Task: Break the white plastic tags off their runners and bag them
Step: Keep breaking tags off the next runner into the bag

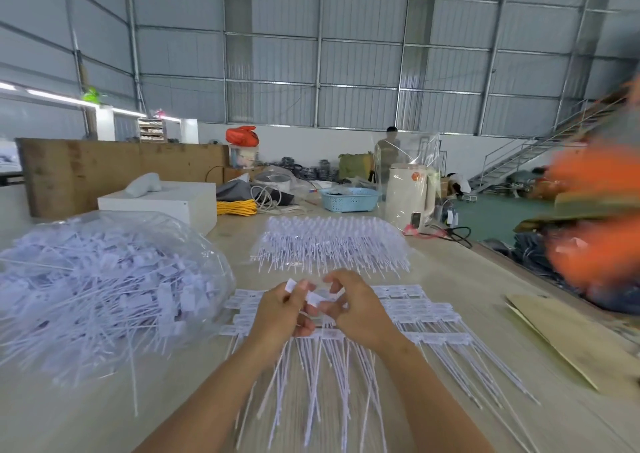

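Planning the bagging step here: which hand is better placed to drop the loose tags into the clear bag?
Probably the left hand: it holds tags and the clear bag lies on its side; the right hand would cross over.

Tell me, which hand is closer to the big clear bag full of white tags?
Left. The left hand sits just right of the clear bag, its fingers pinching white tags. The right hand is farther right, beyond the left.

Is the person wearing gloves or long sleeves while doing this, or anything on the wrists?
No. Both the left hand and the right hand are bare, with no gloves. Both forearms are uncovered as far as the bottom edge of the picture, so no sleeves show. No watch, bracelet or ring is visible, though the picture is slightly blurred around the fingers.
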`<control>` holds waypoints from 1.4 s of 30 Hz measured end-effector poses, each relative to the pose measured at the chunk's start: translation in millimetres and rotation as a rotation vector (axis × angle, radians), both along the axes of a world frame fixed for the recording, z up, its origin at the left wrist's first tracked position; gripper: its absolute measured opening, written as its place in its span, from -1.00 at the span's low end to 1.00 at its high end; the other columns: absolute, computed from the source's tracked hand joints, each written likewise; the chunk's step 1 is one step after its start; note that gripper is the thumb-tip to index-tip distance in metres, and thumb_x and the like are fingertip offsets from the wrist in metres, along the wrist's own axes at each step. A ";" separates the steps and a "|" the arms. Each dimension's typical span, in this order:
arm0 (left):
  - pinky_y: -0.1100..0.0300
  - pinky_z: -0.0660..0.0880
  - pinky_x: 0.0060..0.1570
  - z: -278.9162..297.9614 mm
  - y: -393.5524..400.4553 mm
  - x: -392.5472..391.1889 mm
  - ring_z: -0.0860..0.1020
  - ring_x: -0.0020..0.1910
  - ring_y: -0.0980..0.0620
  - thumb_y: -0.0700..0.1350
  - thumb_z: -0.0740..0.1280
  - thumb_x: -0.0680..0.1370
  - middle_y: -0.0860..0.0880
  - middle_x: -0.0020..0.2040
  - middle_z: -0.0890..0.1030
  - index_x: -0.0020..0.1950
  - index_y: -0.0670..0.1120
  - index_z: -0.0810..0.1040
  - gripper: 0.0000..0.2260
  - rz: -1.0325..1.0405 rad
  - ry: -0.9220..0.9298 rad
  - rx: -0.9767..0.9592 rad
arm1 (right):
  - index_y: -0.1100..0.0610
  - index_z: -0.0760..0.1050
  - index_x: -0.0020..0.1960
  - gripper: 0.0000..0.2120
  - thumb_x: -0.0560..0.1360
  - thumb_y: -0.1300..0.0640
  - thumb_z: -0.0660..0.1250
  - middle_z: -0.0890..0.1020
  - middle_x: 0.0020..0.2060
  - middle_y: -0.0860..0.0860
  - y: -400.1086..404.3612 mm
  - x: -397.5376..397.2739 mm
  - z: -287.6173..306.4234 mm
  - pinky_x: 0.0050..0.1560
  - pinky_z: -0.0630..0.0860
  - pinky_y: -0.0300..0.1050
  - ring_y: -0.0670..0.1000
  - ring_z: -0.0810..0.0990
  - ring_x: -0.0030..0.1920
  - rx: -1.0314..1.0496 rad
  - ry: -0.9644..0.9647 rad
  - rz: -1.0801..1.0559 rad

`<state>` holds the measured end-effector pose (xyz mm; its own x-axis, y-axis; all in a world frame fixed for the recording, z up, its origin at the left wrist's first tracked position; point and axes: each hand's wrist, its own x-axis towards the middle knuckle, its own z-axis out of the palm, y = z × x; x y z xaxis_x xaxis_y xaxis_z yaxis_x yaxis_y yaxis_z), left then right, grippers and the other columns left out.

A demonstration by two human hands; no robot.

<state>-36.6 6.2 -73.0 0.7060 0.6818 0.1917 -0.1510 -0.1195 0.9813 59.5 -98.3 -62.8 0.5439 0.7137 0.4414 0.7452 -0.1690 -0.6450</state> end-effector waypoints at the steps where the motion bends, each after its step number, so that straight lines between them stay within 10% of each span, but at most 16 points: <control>1: 0.31 0.41 -0.56 -0.1 -0.9 0.0 0.48 -0.58 0.09 -0.11 0.23 0.62 -0.11 -0.38 0.58 -0.03 -0.19 0.58 -0.80 0.012 -0.016 0.012 | 0.11 0.46 0.16 -0.76 0.50 0.15 0.35 0.47 -0.09 -0.02 -0.4 1.5 -1.1 -0.15 0.42 -0.20 -0.03 0.48 -0.19 -0.043 -0.016 -0.015; 8: 0.33 0.27 -0.61 -3.9 -1.9 5.7 0.34 -0.64 0.15 -0.11 0.19 0.64 0.01 -0.53 0.42 -0.21 -0.17 0.47 -0.74 0.083 0.007 0.133 | 0.04 0.49 -0.12 -0.92 0.54 0.07 0.29 0.46 -0.36 -0.12 -0.9 -0.5 -3.5 -0.17 0.38 -0.11 -0.05 0.44 -0.29 -0.123 0.014 0.040; 16: 0.34 0.20 -0.65 -3.8 10.0 13.0 0.25 -0.69 0.16 -0.07 0.20 0.63 0.09 -0.64 0.31 -0.27 -0.16 0.35 -0.70 0.016 0.142 0.043 | -0.03 0.51 0.10 -0.83 0.58 0.00 0.18 0.61 -0.08 -0.02 -1.9 -0.4 -2.5 0.09 0.28 -0.06 0.04 0.49 0.09 -0.229 -0.335 -0.192; 28: 0.43 0.12 -0.67 10.7 27.5 -0.9 0.21 -0.71 0.15 -0.05 0.20 0.64 0.07 -0.63 0.31 -0.26 -0.15 0.40 -0.70 -0.142 0.228 -0.059 | -0.04 0.52 0.08 -0.83 0.55 0.11 0.22 0.61 -0.07 -0.03 -15.3 7.3 5.3 0.14 0.25 -0.03 0.02 0.50 0.06 -0.250 -0.384 -0.231; 32: 0.47 0.08 -0.70 16.3 57.9 -16.0 0.18 -0.73 0.16 -0.11 0.13 0.66 0.06 -0.62 0.30 -0.30 -0.14 0.39 -0.67 -0.024 -0.005 -0.317 | -0.08 0.49 -0.18 -0.83 0.54 0.15 0.26 0.50 -0.35 -0.09 -40.7 27.3 24.7 -0.11 0.36 -0.10 0.03 0.47 -0.22 0.125 -0.053 -0.242; 38: 0.34 0.27 -0.59 3.9 18.2 1.4 0.37 -0.56 0.13 -0.06 0.19 0.64 -0.01 -0.39 0.48 -0.11 -0.11 0.53 -0.79 0.005 -0.069 -0.139 | 0.14 0.52 0.23 -0.73 0.59 0.25 0.19 0.59 -0.12 0.09 0.1 -10.8 23.4 -0.11 0.38 -0.11 0.02 0.48 -0.15 0.024 -0.013 0.062; 42: 0.30 0.31 -0.53 7.3 5.0 6.6 0.40 -0.56 0.09 0.21 0.04 0.61 -0.06 -0.41 0.51 -0.19 -0.15 0.53 -0.50 -0.038 -0.009 -0.202 | 0.14 0.50 0.27 -0.61 0.55 0.41 0.12 0.61 0.03 0.12 2.7 -18.2 15.7 -0.04 0.42 -0.12 0.10 0.55 0.01 -0.047 0.017 0.151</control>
